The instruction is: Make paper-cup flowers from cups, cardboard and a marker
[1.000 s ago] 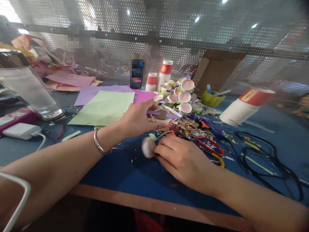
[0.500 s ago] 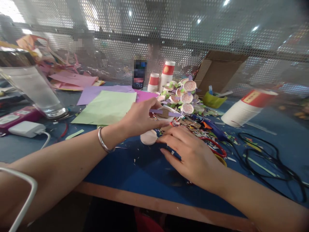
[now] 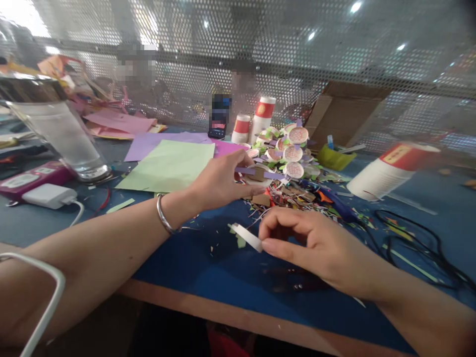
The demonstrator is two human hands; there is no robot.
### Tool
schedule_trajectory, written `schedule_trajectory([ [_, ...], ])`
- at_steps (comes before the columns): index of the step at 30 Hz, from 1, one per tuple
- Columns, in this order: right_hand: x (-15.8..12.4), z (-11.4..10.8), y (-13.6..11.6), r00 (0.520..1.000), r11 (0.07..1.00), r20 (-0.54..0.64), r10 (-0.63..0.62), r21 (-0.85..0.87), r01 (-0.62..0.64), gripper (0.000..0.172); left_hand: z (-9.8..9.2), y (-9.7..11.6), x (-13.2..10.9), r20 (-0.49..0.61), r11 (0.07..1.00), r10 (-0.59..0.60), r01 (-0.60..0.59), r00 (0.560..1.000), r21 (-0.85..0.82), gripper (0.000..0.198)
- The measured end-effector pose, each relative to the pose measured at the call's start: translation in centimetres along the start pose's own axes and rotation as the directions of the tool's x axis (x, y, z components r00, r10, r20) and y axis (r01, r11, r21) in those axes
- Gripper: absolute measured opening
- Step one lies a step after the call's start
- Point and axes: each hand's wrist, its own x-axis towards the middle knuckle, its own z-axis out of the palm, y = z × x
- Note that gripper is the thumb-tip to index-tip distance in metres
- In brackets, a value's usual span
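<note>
My left hand (image 3: 226, 178) is closed on a shallow paper cup base (image 3: 268, 183) with a small brown cardboard piece and purple paper strips (image 3: 274, 176) across it. Its thumb and fingers pinch the near-left side. Lower and to the right, my right hand (image 3: 308, 238) pinches a white cut-off cup bottom (image 3: 247, 237) by its edge, tilted and seen nearly side-on just above the blue table. A small green paper scrap (image 3: 241, 241) shows beside it. Past both hands is a pile of finished-looking cup-bottom pieces with printed discs (image 3: 292, 153) and green and purple paper bits.
Paper scraps (image 3: 293, 195) and a blue glue gun (image 3: 336, 204) with a black cord (image 3: 390, 248) lie right. Stacked paper cups (image 3: 379, 176) lie tilted farther right. Green paper (image 3: 171, 163), a glass of water (image 3: 74, 141) and a purple power strip (image 3: 33, 181) are left. A phone (image 3: 219, 116) stands behind.
My right hand has picked up the white cup bottom from the table and drawn it nearer, tipping it on edge. My left hand keeps its hold; the view has shifted slightly.
</note>
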Motion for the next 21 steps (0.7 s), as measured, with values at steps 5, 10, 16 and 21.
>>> schedule_trajectory([
  [5,0.1,-1.1,1.0,0.988,0.990,-0.074,0.137,0.042,-0.134,0.021,0.0,0.0,0.0,0.009,1.000,-0.013,0.013,1.000,0.000,0.041],
  [10,0.5,-0.7,2.0,0.948,0.985,-0.315,0.052,-0.140,-0.101,0.015,-0.1,0.1,0.1,0.008,0.999,-0.015,0.015,1.000,-0.029,0.041],
  [16,0.6,-0.2,2.1,0.929,0.897,-0.348,-0.125,-0.440,-0.045,0.017,-0.2,0.3,0.1,-0.002,0.999,-0.027,0.027,1.000,-0.027,0.041],
  [21,0.9,0.2,2.5,0.933,0.842,-0.293,-0.210,-0.539,0.020,0.021,-0.3,0.1,0.2,-0.013,1.000,-0.022,0.022,1.000,0.014,0.042],
])
